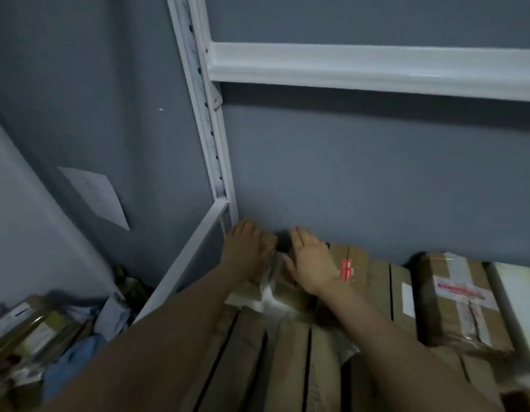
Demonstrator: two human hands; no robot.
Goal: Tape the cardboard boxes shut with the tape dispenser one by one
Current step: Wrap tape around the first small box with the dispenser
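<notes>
A taped cardboard box point(275, 288) lies on top of other boxes at the back left corner of a shelf, against the grey wall. My left hand point(246, 251) rests flat on the box's left far end, fingers straight and reaching over its edge. My right hand point(312, 260) lies flat on the box's right side, fingers straight and pointing at the wall. Clear tape and a white label run down the box's middle between my hands. No tape dispenser is in view.
Several more cardboard boxes point(459, 298) fill the shelf to the right and in front, some with red-printed tape. A white metal rack upright point(210, 123) and beam point(376, 69) frame the shelf. Packets and bags point(50, 331) are piled at the lower left.
</notes>
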